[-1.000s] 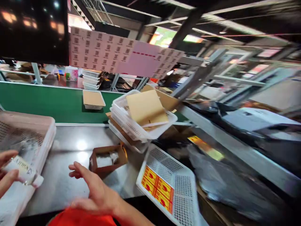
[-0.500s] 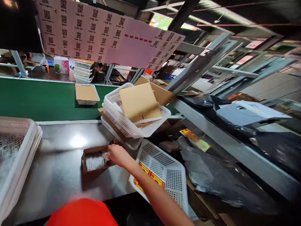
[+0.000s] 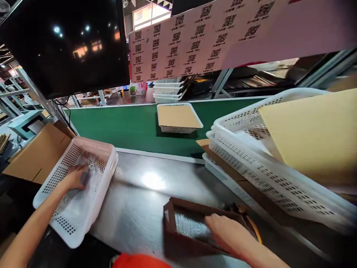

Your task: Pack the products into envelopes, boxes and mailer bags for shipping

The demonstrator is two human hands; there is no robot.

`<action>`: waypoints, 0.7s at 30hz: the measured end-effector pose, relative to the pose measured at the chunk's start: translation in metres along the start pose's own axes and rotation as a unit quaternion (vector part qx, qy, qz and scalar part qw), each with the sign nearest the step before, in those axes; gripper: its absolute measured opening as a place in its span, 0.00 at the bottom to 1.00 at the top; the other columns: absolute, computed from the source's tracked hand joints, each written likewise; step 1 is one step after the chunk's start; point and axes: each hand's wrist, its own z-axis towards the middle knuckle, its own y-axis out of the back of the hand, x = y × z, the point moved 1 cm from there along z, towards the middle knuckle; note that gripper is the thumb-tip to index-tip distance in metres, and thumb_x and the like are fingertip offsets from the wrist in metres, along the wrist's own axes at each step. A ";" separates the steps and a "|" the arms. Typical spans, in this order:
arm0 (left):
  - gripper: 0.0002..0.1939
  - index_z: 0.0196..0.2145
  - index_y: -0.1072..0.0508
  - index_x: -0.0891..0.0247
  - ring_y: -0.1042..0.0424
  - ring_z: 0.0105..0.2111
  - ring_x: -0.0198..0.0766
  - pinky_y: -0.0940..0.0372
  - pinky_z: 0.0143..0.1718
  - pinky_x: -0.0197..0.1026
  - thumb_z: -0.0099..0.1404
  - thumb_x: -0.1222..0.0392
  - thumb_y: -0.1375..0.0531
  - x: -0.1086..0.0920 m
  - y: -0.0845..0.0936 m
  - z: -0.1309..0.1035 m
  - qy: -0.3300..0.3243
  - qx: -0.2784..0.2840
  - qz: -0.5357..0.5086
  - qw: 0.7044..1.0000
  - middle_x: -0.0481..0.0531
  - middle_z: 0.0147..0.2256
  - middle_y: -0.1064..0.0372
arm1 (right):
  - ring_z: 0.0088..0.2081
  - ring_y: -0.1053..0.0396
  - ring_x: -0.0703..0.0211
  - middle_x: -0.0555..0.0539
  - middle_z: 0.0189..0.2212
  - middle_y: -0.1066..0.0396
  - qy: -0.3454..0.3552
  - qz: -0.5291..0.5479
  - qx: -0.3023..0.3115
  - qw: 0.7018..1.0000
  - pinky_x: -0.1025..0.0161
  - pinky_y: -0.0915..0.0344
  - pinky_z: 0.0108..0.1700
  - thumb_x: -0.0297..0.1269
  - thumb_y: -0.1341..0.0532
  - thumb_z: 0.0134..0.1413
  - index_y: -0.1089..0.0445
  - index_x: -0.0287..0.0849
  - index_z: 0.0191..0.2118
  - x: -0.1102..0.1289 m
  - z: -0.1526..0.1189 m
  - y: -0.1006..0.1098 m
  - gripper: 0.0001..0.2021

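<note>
My left hand [image 3: 74, 178] reaches into a white perforated basket [image 3: 109, 167] at the left, its fingers curled on clear plastic packaging [image 3: 96, 165]; what they grip is too unclear to name. On the metal table [image 3: 131, 193], my right hand [image 3: 219, 227] dips into an open brown cardboard box [image 3: 178, 238]. Silvery wrapped contents [image 3: 189, 225] lie in the box beside the fingers, whose tips are hidden.
Stacked white baskets [image 3: 237, 152] holding a cardboard sheet [image 3: 312, 130] stand at the right. A cardboard-topped basket [image 3: 178, 115] sits on the green belt [image 3: 119, 126]. A black screen [image 3: 64, 48] and code board [image 3: 178, 44] hang above.
The view has swung left. My left hand has come into view in the left basket. My right hand is still at the brown box, now further inside it.
</note>
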 end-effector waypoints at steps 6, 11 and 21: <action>0.12 0.43 0.22 0.64 0.21 0.52 0.53 0.32 0.58 0.49 0.60 0.64 0.36 0.002 0.050 -0.006 0.023 0.021 0.002 1.000 0.57 0.44 0.18 | 0.43 0.16 0.46 0.41 0.48 0.16 0.045 0.098 -0.006 0.994 0.54 0.20 0.41 0.40 0.40 0.64 0.19 0.54 0.53 0.052 -0.014 0.060 0.17; 0.12 0.40 0.20 0.58 0.22 0.47 0.49 0.30 0.51 0.44 0.71 0.55 0.43 -0.014 0.127 -0.048 -0.018 -0.117 0.048 0.992 0.54 0.45 0.19 | 0.47 0.17 0.48 0.42 0.49 0.17 0.136 0.124 -0.101 0.978 0.55 0.20 0.49 0.43 0.44 0.71 0.22 0.52 0.55 0.103 -0.027 0.104 0.16; 0.12 0.48 0.21 0.49 0.19 0.48 0.43 0.32 0.64 0.54 0.76 0.61 0.43 -0.249 0.113 -0.143 -0.495 -0.277 -0.175 0.804 0.50 0.45 0.18 | 0.60 0.24 0.48 0.39 0.61 0.25 0.233 0.124 -0.239 0.935 0.48 0.28 0.64 0.36 0.41 0.72 0.34 0.47 0.69 0.151 -0.034 0.176 0.24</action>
